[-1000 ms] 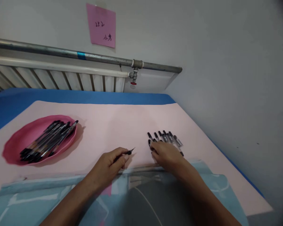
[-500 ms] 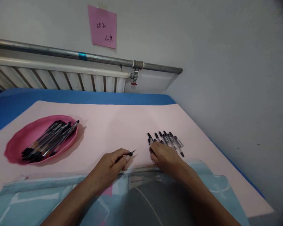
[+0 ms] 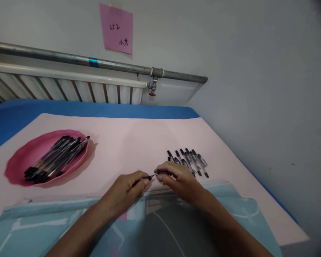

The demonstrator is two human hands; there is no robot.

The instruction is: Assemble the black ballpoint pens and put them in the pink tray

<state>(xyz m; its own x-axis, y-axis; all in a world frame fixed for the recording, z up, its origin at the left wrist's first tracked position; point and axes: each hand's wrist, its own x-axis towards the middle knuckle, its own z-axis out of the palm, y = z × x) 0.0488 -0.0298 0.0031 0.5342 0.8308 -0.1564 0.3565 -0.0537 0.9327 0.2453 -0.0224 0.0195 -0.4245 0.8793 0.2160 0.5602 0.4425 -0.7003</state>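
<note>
The left hand (image 3: pixel 131 185) holds a dark pen (image 3: pixel 149 177) in a pinch, with the thumb and first finger close together. The thin tip of the pen sticks out past the fingers and points to the right. Most of the pen is hidden inside the hand. The right hand (image 3: pixel 176 178) is just beside it, and its thumb and finger pinch a small dark thing (image 3: pixel 157 174). That thing is mostly covered, so I cannot tell what it is. The pen tip and the small dark thing are very near each other, but I cannot tell if they touch. Both hands are in front of the body, over the near part of a pink sheet (image 3: pixel 117 139).

Behind the right hand lies a bunch of small see-through tubes with black ends (image 3: pixel 187 157). They lie close together on the pink sheet, and the hand hides some of them. Well over to the left is a pink dish (image 3: pixel 29 151) with a wavy rim. A pile of pens (image 3: pixel 56 157) lies in it at a slant, and one leans on the rim. The sheet lies on a blue table top (image 3: pixel 109 111). Past the table are a white radiator (image 3: pixel 69 87), a metal pipe (image 3: pixel 64 57) and a pink note (image 3: pixel 116 28) on the wall
</note>
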